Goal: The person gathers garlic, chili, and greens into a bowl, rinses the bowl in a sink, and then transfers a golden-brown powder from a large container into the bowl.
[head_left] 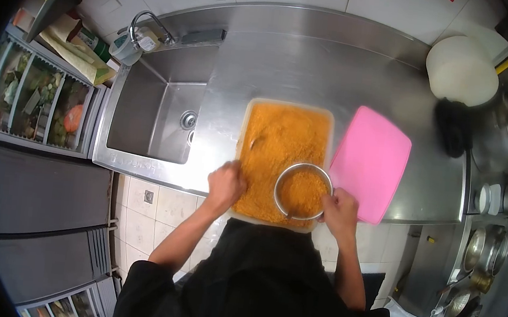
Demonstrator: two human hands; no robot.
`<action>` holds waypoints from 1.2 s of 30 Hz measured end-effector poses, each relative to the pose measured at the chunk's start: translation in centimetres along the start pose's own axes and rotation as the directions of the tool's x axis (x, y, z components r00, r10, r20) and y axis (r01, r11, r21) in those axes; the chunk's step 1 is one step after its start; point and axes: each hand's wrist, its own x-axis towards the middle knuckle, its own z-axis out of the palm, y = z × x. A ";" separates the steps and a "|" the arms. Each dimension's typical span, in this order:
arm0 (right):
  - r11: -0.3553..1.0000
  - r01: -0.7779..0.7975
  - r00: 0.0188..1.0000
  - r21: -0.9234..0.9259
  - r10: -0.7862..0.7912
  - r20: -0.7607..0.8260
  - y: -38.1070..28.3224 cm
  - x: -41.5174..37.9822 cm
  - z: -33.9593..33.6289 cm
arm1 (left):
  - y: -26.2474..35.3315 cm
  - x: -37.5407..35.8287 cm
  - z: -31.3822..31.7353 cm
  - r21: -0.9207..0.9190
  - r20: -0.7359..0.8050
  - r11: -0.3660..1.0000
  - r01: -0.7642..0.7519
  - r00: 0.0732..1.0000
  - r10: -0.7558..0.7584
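A rectangular tub (329, 135) full of orange crumbly material (288, 128) stands at the counter's front edge. My left hand (227, 184) is closed at the tub's left side; its fingertips are partly hidden at the rim. With my right hand (339, 210) I grip the rim of a round metal bowl (279, 180), over the tub's front right part. Inside the bowl lies more of the orange material. A pink lid (373, 158) rests on the counter, right of the tub and beside my right hand.
The steel counter (276, 62) has a sink (178, 113) with a faucet (136, 25) at left. A white round container (461, 72) and a black cloth-like item (452, 127) are at right. Pans (486, 248) hang or stand at far right.
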 end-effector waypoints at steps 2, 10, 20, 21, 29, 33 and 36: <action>1.000 -0.012 1.000 0.002 0.012 0.007 0.1 -0.3 -0.1 | 0.5 -0.4 1.6 -0.048 0.116 0.992 0.115 0.987 -0.109; 1.000 -0.017 1.000 0.009 0.017 0.024 -0.1 -0.5 0.3 | 0.6 0.8 0.8 -0.514 0.500 0.600 0.613 0.783 -0.371; 0.997 0.071 0.997 -0.034 -0.070 0.021 -0.4 0.5 1.1 | 4.0 -0.2 -7.2 -0.567 0.327 0.722 0.395 0.913 -0.243; 0.997 0.074 0.997 -0.027 -0.074 0.022 -0.6 0.7 1.2 | 4.5 -1.0 -7.4 -0.544 0.234 0.792 0.276 0.957 -0.173; 0.998 0.059 0.998 -0.012 -0.059 0.001 -0.4 0.8 1.4 | 4.5 -0.9 -7.8 -0.229 -0.012 0.970 -0.083 0.996 0.083; 0.999 0.040 0.999 -0.017 -0.040 0.003 0.2 0.3 1.1 | 1.2 1.4 -2.2 -0.077 -0.071 0.997 -0.024 0.997 0.018; 0.998 0.051 0.998 -0.031 -0.051 0.025 0.0 -0.4 0.8 | 0.6 2.4 1.1 0.015 0.053 0.995 0.095 0.994 -0.095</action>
